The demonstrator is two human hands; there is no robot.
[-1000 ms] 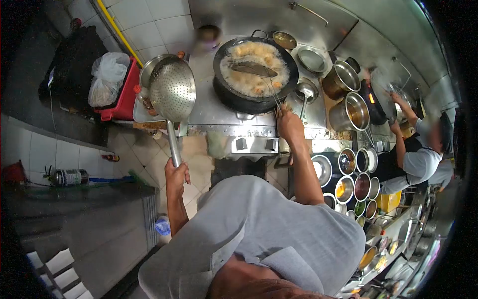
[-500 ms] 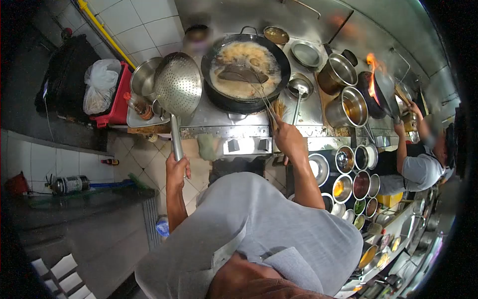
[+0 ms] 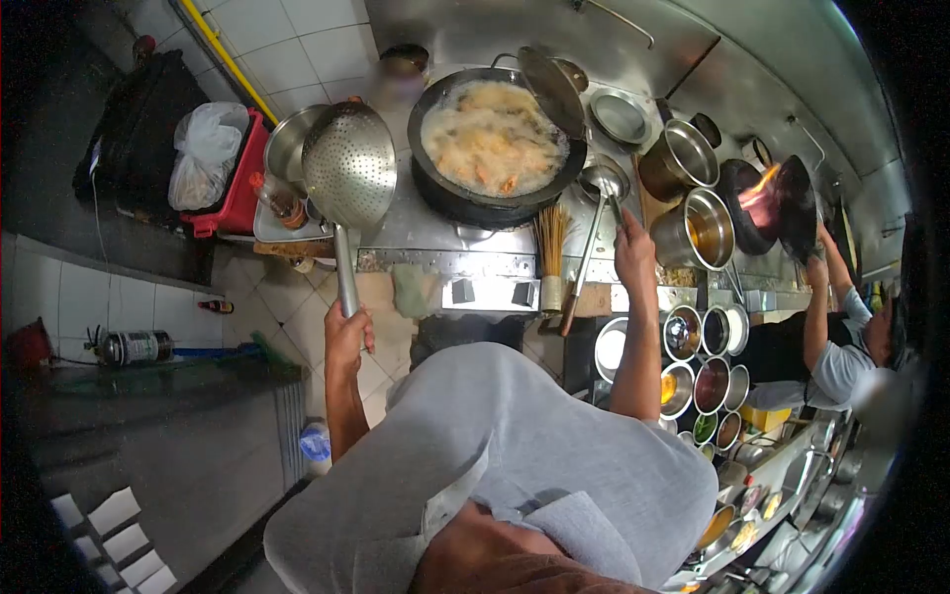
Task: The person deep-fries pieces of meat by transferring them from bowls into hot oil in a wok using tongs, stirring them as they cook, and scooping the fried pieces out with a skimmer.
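My left hand (image 3: 348, 337) is closed around the handle of a large perforated strainer (image 3: 349, 166), whose round bowl is held left of the wok. My right hand (image 3: 634, 252) grips the handle of a dark, flat skimmer (image 3: 550, 91); part of that handle is hard to make out over the ladle. The skimmer is tilted above the wok's right rim. Pale golden pieces of food (image 3: 492, 139) fry in bubbling oil inside the black wok (image 3: 435, 183). Close to my right hand, a ladle (image 3: 600, 180) rests with its long handle toward me.
A bamboo brush (image 3: 551, 243) stands at the stove front. Metal pots (image 3: 707, 230) are on the right, with several ingredient bowls (image 3: 712, 384) below. A co-worker (image 3: 833, 342) handles a flaming wok (image 3: 792, 208) at far right. A red bin (image 3: 247, 183) sits at left.
My right hand has moved right, lifting the skimmer from the oil to the wok's right rim. Food pieces now show across the oil. The strainer has barely moved. The co-worker's wok has tilted.
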